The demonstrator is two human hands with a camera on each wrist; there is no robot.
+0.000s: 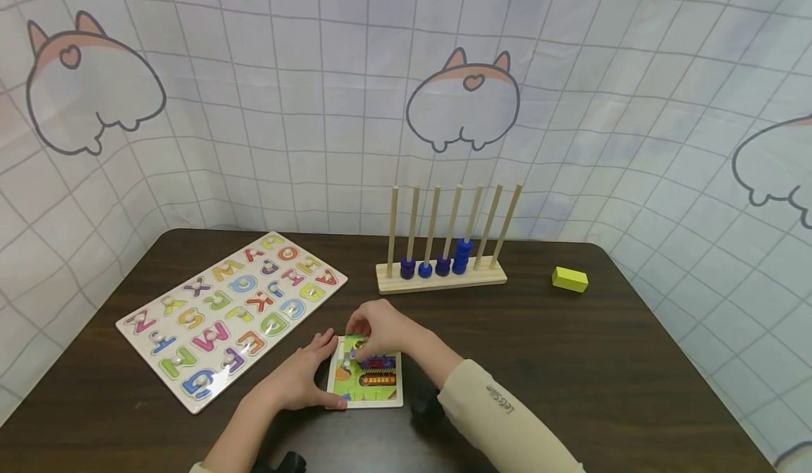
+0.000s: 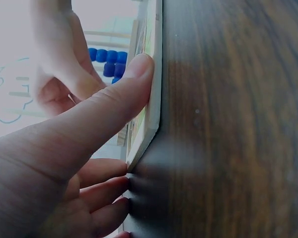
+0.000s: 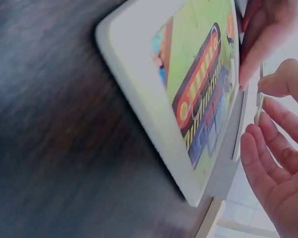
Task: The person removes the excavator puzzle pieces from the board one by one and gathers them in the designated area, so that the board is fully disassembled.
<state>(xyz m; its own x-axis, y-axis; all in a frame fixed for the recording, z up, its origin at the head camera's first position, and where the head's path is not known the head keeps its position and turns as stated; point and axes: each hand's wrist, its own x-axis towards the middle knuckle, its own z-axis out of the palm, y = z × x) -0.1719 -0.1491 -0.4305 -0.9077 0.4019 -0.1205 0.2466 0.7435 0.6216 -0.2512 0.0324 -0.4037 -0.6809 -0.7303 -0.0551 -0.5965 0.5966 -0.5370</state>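
Observation:
A small jigsaw puzzle board (image 1: 371, 404) with a pale rim lies near the table's front edge, showing a colourful vehicle on green. My left hand (image 1: 301, 378) steadies its left side: the straight thumb lies on the near left corner and the fingers touch the left edge. Over the board's upper left part, my right hand (image 1: 380, 325) pinches a thin puzzle piece (image 3: 260, 110) between thumb and fingers. In the right wrist view that piece is seen almost edge-on, raised off the board. A pale bare patch shows at the picture's upper left, partly hidden by the right hand.
A white alphabet board (image 1: 206, 406) with knobbed letters lies to the left. Behind stands a wooden peg rack (image 1: 438, 284) with blue and purple beads on some pegs. A yellow block (image 1: 569, 280) sits at the far right. A patterned cloth (image 1: 355, 113) hangs behind the table.

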